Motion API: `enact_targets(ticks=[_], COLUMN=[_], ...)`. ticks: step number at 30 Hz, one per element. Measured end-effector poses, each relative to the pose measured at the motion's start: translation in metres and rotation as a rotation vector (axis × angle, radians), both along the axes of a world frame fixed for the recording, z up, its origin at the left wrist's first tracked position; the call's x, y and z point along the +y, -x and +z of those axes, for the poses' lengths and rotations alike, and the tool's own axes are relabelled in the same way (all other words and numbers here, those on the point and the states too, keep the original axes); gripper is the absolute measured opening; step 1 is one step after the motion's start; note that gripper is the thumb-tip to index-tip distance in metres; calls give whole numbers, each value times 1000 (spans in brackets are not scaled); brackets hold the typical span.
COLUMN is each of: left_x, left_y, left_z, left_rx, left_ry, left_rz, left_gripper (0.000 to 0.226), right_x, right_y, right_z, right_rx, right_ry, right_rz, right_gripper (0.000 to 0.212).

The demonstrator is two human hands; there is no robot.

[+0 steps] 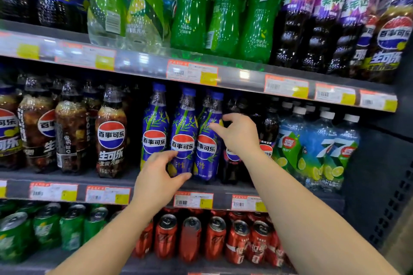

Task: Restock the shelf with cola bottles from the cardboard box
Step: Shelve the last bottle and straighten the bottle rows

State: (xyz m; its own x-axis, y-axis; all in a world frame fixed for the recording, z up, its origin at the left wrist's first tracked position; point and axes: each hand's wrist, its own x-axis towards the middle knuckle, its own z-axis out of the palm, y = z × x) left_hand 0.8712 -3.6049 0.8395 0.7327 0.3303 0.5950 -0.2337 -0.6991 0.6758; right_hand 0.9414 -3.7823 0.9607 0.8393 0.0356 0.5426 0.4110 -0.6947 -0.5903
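Three clear plastic cola bottles wrapped in glossy blue sleeves with a green bamboo pattern and blue caps (183, 134) stand upright side by side at the front of the middle grey metal shelf (125, 182). The left hand (157, 179) is open, fingers curled loosely, just in front of the lower part of the left two bottles; whether it touches them cannot be told. The right hand (240, 135) is also open, fingers spread, close by the shoulder of the rightmost blue bottle and holding nothing.

Left of them stand dark cola bottles with black labels (111, 134); to the right, clear bottles with green and blue lime labels and white caps (319, 147). The upper shelf carries tall translucent green plastic bottles (225, 11) and dark bottles with purple labels (312, 18). Below, red aluminium cans (214, 238) and green cans (47, 230) sit in rows. Paper price tags in orange and yellow (192, 72) line the clear plastic shelf edges.
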Motion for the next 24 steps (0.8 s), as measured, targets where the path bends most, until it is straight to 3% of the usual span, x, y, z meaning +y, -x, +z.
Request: enact_targets(ticks=[3,8,16,21,24], left_x=[3,2,5,9,10], left_y=[-3,-8,-11,-12,-12], left_z=[-1,-1,-3,-2,-1], left_rx=[-11,-9,-6,15,23], left_ry=[9,52,29,17,-13], left_rz=[46,61,89,84,90], left_gripper=[64,70,74,79,80], right_x=[6,16,5,5,2], right_y=[-1,-1,-5,-6,-7], right_z=[2,-2,-13,-28,-32], right_rx=[42,54,129,69,34], right_ry=[-14,3,-121,-206,-263], right_rz=[18,-24,251,265,250], right_gripper=[41,44,22,54,61])
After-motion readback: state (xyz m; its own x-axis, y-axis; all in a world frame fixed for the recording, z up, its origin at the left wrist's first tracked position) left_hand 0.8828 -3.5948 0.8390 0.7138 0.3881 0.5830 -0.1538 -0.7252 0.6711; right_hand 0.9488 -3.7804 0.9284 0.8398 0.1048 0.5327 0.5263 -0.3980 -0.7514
